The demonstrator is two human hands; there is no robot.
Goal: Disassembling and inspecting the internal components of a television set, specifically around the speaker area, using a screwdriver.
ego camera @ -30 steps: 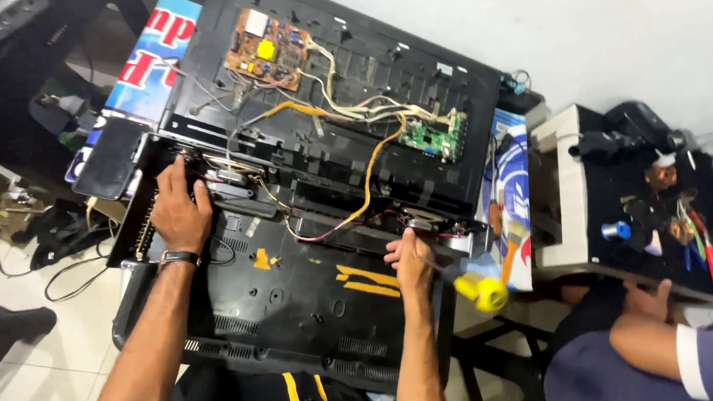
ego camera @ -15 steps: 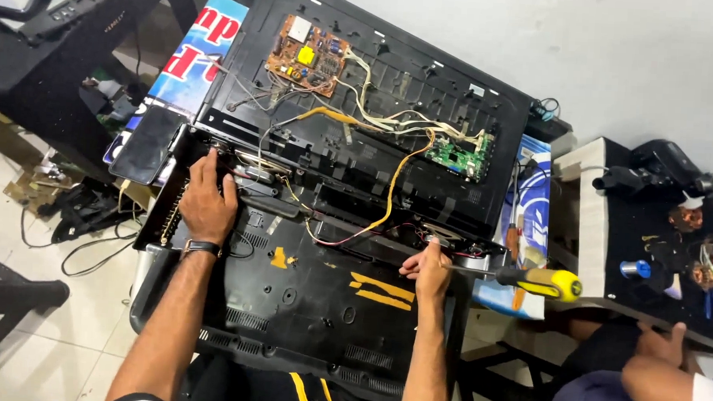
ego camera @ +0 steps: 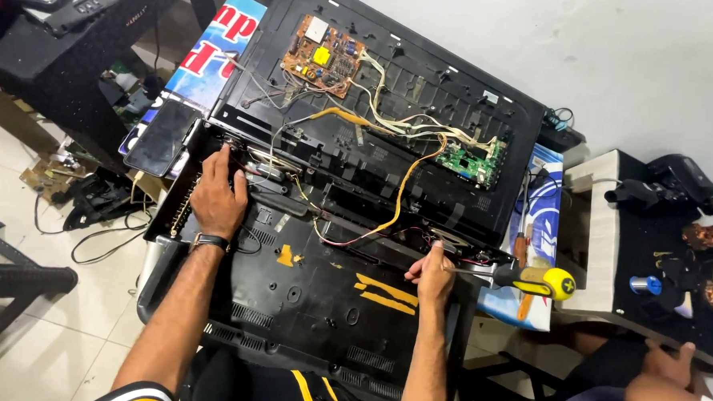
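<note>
An opened flat television lies face down, its black rear chassis [ego camera: 424,123] carrying a brown circuit board [ego camera: 324,56] and a green circuit board [ego camera: 472,161] joined by orange and white wires. A black back cover [ego camera: 320,303] with yellow tape strips lies in front of it. My left hand [ego camera: 216,194] rests flat on the left end of the joint between cover and chassis, beside a speaker. My right hand [ego camera: 432,274] grips a yellow-and-black handled screwdriver [ego camera: 529,278], lying sideways with its handle pointing right, at the cover's right edge.
A dark phone [ego camera: 160,137] lies on a blue printed sheet at the left. Another person's hand [ego camera: 670,362] and arm show at the bottom right, below a black side table [ego camera: 667,254] crowded with tools. Cables and parts litter the tiled floor at left.
The view has shifted down and left, so the television sits higher and further right in frame. My right hand with the screwdriver stays at the cover's right edge; my left hand stays on the left end.
</note>
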